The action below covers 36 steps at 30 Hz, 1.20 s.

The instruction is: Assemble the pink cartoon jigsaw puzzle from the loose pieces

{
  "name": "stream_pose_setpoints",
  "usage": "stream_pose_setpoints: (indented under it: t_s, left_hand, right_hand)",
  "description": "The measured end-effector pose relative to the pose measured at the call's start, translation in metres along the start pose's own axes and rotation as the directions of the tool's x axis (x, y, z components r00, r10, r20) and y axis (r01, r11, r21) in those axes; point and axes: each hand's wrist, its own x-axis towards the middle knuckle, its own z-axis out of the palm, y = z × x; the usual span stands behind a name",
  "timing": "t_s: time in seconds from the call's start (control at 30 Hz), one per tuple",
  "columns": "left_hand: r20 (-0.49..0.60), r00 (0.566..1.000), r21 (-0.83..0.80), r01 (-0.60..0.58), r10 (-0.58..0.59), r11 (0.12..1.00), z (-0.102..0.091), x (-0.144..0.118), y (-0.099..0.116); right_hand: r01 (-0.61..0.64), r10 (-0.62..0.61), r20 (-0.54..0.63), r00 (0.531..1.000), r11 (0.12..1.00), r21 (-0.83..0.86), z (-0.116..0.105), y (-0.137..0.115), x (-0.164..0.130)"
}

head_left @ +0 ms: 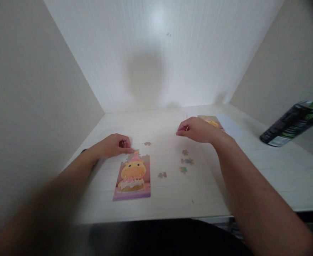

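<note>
A partly built jigsaw puzzle (132, 177) lies on the white table (265, 177), showing a yellow animal with a pink hat and a cake. My left hand (113, 145) rests at its top left corner, fingers curled, fingertips touching the puzzle's upper edge. My right hand (196, 129) hovers farther back to the right, its fingers pinched together; whether it holds a piece cannot be made out. Loose puzzle pieces (186, 161) lie between the hands, one small piece (147, 143) near the left fingertips and another piece (162, 175) right of the puzzle.
A reference picture card (212, 121) with the same yellow animal lies behind my right hand. A dark can with green print (292, 124) stands at the right by the wall. White walls enclose the table on three sides. The table's front edge runs below the puzzle.
</note>
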Motion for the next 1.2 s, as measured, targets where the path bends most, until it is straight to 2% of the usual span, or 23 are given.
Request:
stream_pose_setpoints:
  t_s: [0.1, 0.2, 0.3, 0.37, 0.47, 0.53, 0.7, 0.8, 0.97, 1.2]
  left_hand:
    - [0.021, 1.000, 0.004, 0.004, -0.004, 1.000, -0.001, 0.001, -0.002]
    - [0.032, 0.999, 0.022, -0.012, 0.011, 1.000, -0.002, 0.000, -0.003]
    - [0.018, 0.999, 0.032, -0.027, 0.027, 0.999, -0.002, 0.000, -0.002]
    - [-0.007, 1.000, 0.042, -0.029, 0.030, 0.999, -0.002, -0.001, -0.001]
    - [-0.038, 0.999, 0.050, -0.031, 0.032, 0.998, -0.002, -0.002, 0.002]
    - [-0.043, 0.998, 0.048, -0.037, 0.039, 0.998, -0.002, -0.002, 0.005]
    - [-0.057, 0.997, 0.032, -0.049, 0.050, 0.998, -0.002, -0.004, 0.009]
    - [-0.064, 0.997, 0.025, -0.039, 0.040, 0.999, -0.001, -0.004, 0.010]
    - [-0.078, 0.996, 0.029, -0.039, 0.041, 0.999, 0.000, -0.003, 0.010]
    - [-0.067, 0.997, 0.034, -0.047, 0.049, 0.998, 0.000, -0.003, 0.010]
  right_hand:
    - [-0.012, 0.007, 0.229, 0.973, 1.000, 0.019, -0.002, 0.010, -0.003]
    - [-0.020, -0.014, 0.391, 0.920, 0.997, 0.081, -0.004, 0.013, -0.008]
    - [-0.016, -0.018, 0.510, 0.860, 0.998, 0.063, -0.005, 0.007, -0.012]
    - [-0.014, 0.014, 0.543, 0.839, 1.000, -0.004, -0.005, 0.000, -0.013]
    - [-0.010, 0.059, 0.534, 0.843, 0.996, -0.093, -0.003, -0.007, -0.013]
    - [0.002, 0.053, 0.500, 0.864, 0.994, -0.109, -0.001, -0.010, -0.012]
    - [0.036, 0.004, 0.327, 0.945, 0.993, -0.115, 0.010, -0.022, -0.009]
    - [0.057, -0.035, 0.242, 0.970, 0.995, -0.085, 0.020, -0.032, -0.006]
    - [0.138, -0.136, 0.152, 0.979, 0.990, -0.007, 0.030, -0.035, 0.002]
    - [0.122, -0.128, 0.112, 0.985, 0.991, 0.058, 0.026, -0.031, 0.004]
